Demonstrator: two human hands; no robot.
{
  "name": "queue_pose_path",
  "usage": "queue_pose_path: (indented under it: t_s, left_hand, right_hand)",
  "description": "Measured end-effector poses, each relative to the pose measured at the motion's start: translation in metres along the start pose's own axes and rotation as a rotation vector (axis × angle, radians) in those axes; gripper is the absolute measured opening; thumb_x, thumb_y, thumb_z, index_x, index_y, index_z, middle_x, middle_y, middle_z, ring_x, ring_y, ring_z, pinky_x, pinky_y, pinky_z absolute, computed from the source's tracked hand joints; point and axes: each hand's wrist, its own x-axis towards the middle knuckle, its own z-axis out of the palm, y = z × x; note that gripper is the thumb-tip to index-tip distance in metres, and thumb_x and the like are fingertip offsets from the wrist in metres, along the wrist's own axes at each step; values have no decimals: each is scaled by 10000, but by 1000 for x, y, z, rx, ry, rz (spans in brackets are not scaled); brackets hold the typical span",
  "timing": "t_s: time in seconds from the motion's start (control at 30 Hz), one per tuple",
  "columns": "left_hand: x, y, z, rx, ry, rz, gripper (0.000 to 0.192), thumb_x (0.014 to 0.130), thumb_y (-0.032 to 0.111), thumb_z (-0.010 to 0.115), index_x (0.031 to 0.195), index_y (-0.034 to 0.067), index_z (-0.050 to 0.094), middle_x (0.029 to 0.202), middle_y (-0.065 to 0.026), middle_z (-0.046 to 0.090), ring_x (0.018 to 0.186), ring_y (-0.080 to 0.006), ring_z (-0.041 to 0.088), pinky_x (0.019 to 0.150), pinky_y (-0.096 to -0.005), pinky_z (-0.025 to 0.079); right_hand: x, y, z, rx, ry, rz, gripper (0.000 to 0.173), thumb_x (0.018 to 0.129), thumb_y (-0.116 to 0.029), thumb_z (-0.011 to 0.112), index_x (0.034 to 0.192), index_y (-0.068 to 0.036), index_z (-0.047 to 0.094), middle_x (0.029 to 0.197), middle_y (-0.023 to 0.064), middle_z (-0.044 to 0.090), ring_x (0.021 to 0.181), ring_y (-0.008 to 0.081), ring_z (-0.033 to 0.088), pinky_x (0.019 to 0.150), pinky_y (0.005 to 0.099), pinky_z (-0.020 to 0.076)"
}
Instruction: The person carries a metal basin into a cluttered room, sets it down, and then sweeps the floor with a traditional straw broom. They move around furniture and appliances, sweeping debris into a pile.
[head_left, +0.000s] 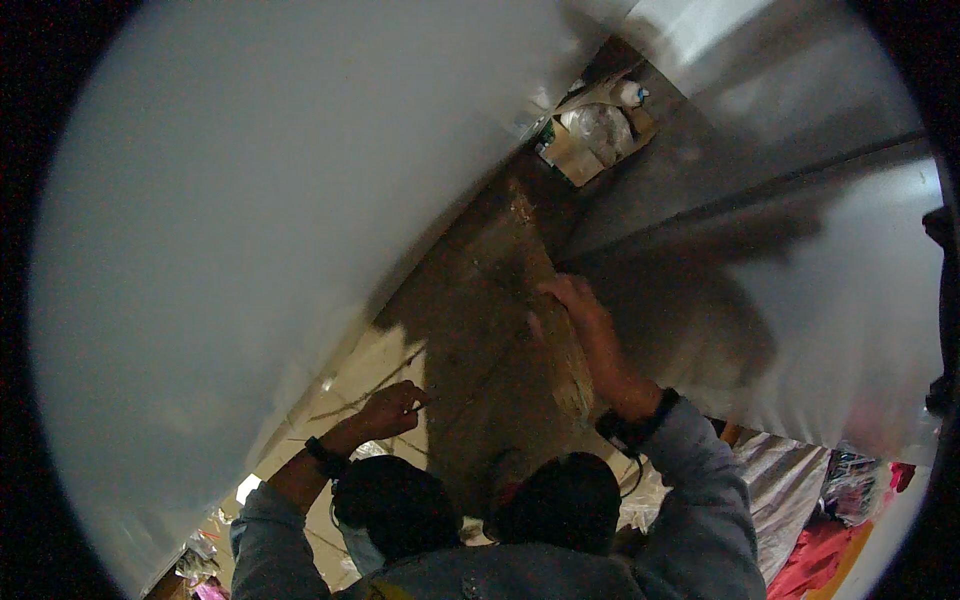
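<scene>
Brown cardboard (495, 352) lies in shadow before me, between my bent knees and the tall pale surfaces. Shiny tape or a worn strip (571, 375) runs along its right part. My right hand (592, 330) grips the cardboard at that strip, its fingers curled at the edge. To the left, my left hand (391, 410) hovers near the cardboard's left side, above the lit tiled floor. Its fingers are bent inward, and whether anything small is between them is too dim to tell. Both wrists wear dark bands.
A large pale panel (225, 187) rises at left, and a grey sheet-like surface (825, 300) stands at right. Farther off sits an open cardboard box (581, 161) with clear plastic and a white bottle (630, 93). Plastic-wrapped goods (855, 484) and red material (810, 551) lie at lower right.
</scene>
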Motion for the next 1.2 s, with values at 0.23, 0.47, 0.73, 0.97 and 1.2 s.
queue_pose_path:
  t_s: [0.23, 0.47, 0.73, 0.97, 1.2]
  left_hand:
    - [2, 10, -1, 88, -23, 72, 307, 726, 128, 578, 1027, 73, 570, 914, -130, 527, 847, -303, 544, 702, -394, 466]
    - [2, 19, -6, -5, -65, -3, 219, 761, 135, 583, 968, 63, 573, 914, -124, 523, 859, -317, 537, 722, -415, 463]
    - [8, 25, -9, 96, -108, 3, 286, 741, 99, 575, 1026, 92, 594, 969, -124, 536, 952, -306, 536, 775, -417, 467]
    - [3, 19, -8, 61, -43, -5, 337, 709, 87, 561, 1045, 99, 580, 944, -129, 527, 923, -324, 532, 755, -420, 469]
    - [6, 13, -11, 115, 4, 14, 336, 703, 82, 572, 1037, 113, 581, 879, -108, 508, 828, -300, 535, 664, -411, 465]
  right_hand:
    - [51, 24, 32, 23, 117, -48, 399, 725, -13, 671, 1091, -88, 531, 1018, 114, 538, 922, 250, 551, 770, 318, 452]
    - [6, 19, -12, 80, -333, 81, 339, 794, -47, 600, 1126, -101, 556, 1162, 129, 538, 1074, 258, 516, 910, 378, 437]
    - [-46, -26, -51, 246, -188, 131, 451, 684, 16, 712, 1097, -75, 555, 1163, 152, 518, 1082, 241, 523, 860, 317, 452]
    - [11, -2, -5, 146, -88, -22, 366, 771, -46, 635, 1126, -75, 550, 1142, 111, 531, 1053, 234, 526, 869, 310, 439]
    - [-12, -18, -23, 270, -498, 335, 339, 843, -197, 575, 1151, -59, 549, 1199, 112, 516, 1123, 236, 495, 957, 332, 385]
